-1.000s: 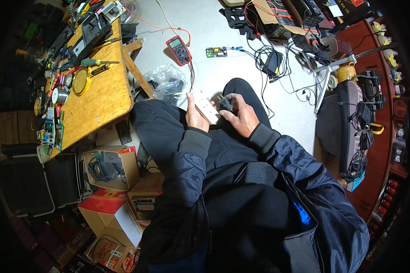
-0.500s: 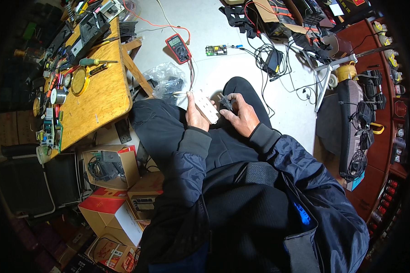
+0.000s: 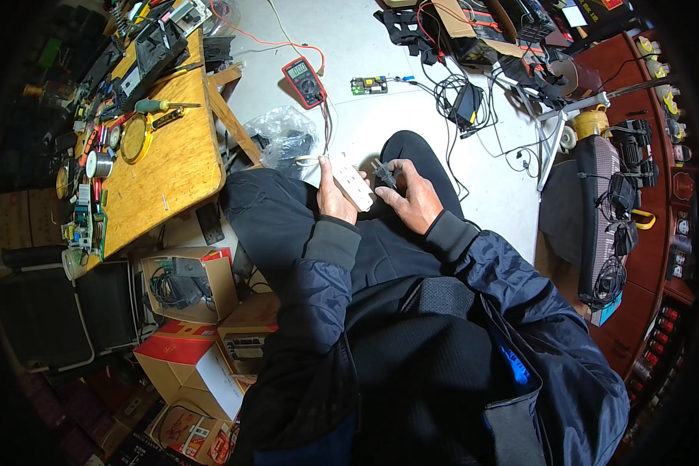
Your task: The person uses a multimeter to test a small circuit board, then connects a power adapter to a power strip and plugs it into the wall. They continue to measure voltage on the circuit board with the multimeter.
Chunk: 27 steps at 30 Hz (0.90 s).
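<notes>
Over my lap, my left hand [image 3: 335, 200] is closed round a white power strip [image 3: 353, 185], held at a slant with its socket face up. A pale cord leaves its far end. Just to the right, my right hand [image 3: 413, 196] pinches a black power plug [image 3: 384, 175] between thumb and fingers. The plug's metal prongs point up and to the left, apart from the strip. Beyond my hands, a red multimeter [image 3: 304, 82] lies on the pale floor with its leads attached. A small green circuit board [image 3: 368, 85] lies to the right of it.
At left stands a wooden workbench [image 3: 175, 155] crowded with tools, a solder spool [image 3: 99, 165] and electronic parts. A clear plastic bag [image 3: 283, 133] lies by its leg. A black adapter [image 3: 466, 106] with coiled cable sits on the floor at right. Open cardboard boxes [image 3: 186, 361] stand lower left.
</notes>
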Available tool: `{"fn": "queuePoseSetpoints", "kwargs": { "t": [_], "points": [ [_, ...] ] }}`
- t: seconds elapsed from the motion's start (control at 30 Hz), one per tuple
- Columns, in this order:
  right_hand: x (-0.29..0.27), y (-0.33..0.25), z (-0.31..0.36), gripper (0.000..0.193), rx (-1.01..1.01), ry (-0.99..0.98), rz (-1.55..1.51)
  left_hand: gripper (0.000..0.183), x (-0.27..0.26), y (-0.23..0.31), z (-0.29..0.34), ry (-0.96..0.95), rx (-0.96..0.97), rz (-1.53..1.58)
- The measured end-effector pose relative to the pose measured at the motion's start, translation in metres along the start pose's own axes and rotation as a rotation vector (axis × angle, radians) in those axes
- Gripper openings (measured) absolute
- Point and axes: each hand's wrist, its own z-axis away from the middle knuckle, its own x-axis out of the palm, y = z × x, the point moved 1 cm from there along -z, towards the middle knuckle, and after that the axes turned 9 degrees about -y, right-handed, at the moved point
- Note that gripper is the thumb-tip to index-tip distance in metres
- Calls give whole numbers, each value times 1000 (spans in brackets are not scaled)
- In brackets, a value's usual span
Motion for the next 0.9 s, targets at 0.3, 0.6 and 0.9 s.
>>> {"fn": "queuePoseSetpoints", "kwargs": {
  "t": [0.3,0.6,0.9],
  "points": [
    [-1,-1,0,45,8,-10,16,64,-1,-1,-1,-29,12,1],
    [-1,-2,0,46,10,-15,16,63,-1,-1,-1,-18,25,-1],
    [-1,-3,0,45,9,-15,7,63,1,0,0,-16,24,-4]
  ]
}}
